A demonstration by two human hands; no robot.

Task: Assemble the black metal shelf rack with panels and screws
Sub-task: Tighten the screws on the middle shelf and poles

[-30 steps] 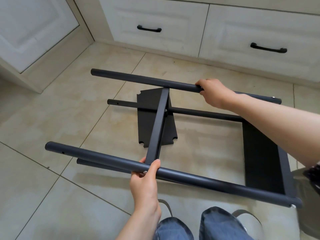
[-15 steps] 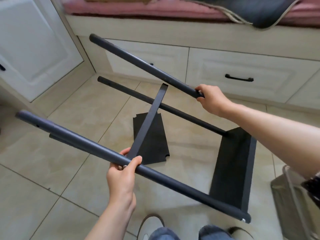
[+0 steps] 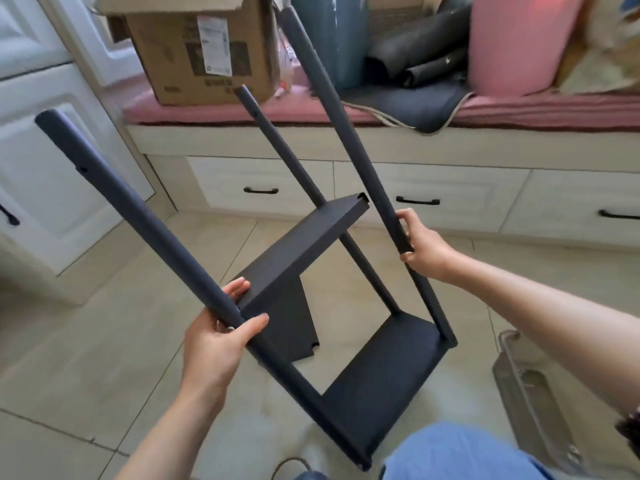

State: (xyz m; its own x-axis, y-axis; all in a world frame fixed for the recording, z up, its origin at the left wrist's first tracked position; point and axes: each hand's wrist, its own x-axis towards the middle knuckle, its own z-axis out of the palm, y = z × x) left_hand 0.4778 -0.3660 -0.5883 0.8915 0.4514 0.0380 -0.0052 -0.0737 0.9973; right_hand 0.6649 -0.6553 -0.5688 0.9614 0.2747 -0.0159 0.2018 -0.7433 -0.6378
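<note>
Item: shelf rack, stiff, light-looking, unwieldy. You are clamping your left grip and right grip around its posts; middle panel looking loose.

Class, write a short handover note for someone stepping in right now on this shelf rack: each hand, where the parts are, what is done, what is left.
Left hand grips the near-left pole at the middle panel's corner.
Right hand grips the far-right pole.
Rack is held tilted, not yet upright; the bottom panel's near edge is low by the knees.
Done: bottom panel joins the poles; middle panel hangs between them, its far corner looking free.
Left: a loose panel on the floor to fit; screws not visible.
</note>
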